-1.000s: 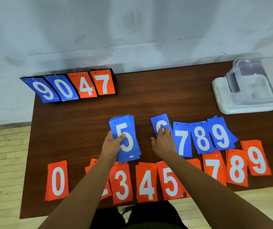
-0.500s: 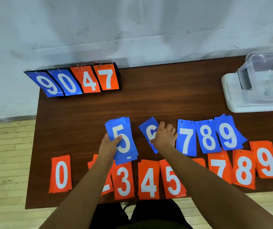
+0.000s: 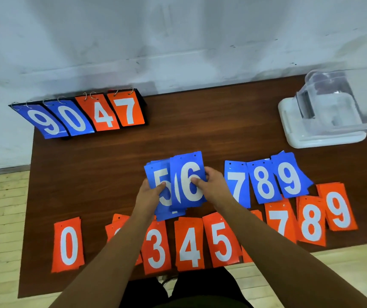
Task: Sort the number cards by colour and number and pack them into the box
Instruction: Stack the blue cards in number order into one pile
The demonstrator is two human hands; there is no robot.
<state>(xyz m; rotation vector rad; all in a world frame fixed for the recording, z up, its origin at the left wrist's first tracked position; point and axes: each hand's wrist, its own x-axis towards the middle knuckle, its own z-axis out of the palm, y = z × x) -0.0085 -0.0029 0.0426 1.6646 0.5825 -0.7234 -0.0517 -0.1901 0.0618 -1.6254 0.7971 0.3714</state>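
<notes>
My left hand [image 3: 150,194] grips a stack of blue cards with a 5 on top [image 3: 159,181]. Blue 6 cards [image 3: 189,181] are pinched in my right hand [image 3: 211,187] and lie partly over the 5 stack. To the right, blue 7 [image 3: 237,183], 8 [image 3: 263,182] and 9 [image 3: 289,175] piles lie on the brown table [image 3: 89,174]. Along the near edge runs an orange row: 0 [image 3: 68,245], 3 [image 3: 156,247], 4 [image 3: 189,243], 5 [image 3: 221,238], 7 [image 3: 280,221], 8 [image 3: 311,221], 9 [image 3: 338,207]. My arms hide some orange piles.
A flip scoreboard [image 3: 82,115] reading 9, 0, 4, 7 stands at the far left corner. A clear plastic box [image 3: 333,103] sits on its white lid [image 3: 293,138] at the far right corner. A pale wall rises behind the table and wooden floor shows around it.
My right hand lifted the blue 6 cards off the table and carried them left onto the 5 stack, which my left hand kept holding.
</notes>
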